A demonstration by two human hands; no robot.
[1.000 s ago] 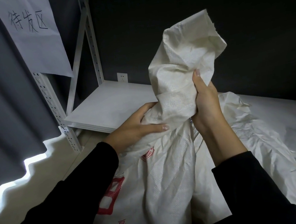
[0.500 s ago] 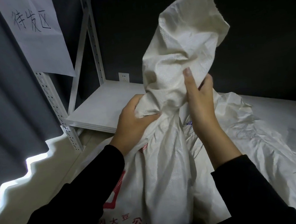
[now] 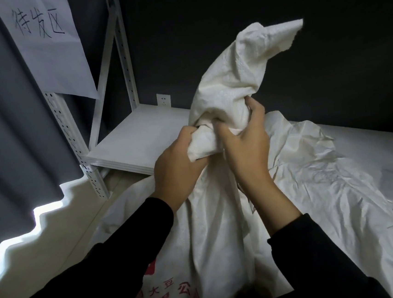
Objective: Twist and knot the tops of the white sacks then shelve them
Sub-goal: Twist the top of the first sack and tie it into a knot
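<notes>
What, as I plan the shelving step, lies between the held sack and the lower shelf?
A second white sack lies crumpled across the lower shelf, over its middle and right, spilling over the front edge just behind the held sack.

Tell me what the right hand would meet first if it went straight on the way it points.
The sack top, which the right hand grips. Behind that is probably the dark wall, though depth is unclear.
</notes>
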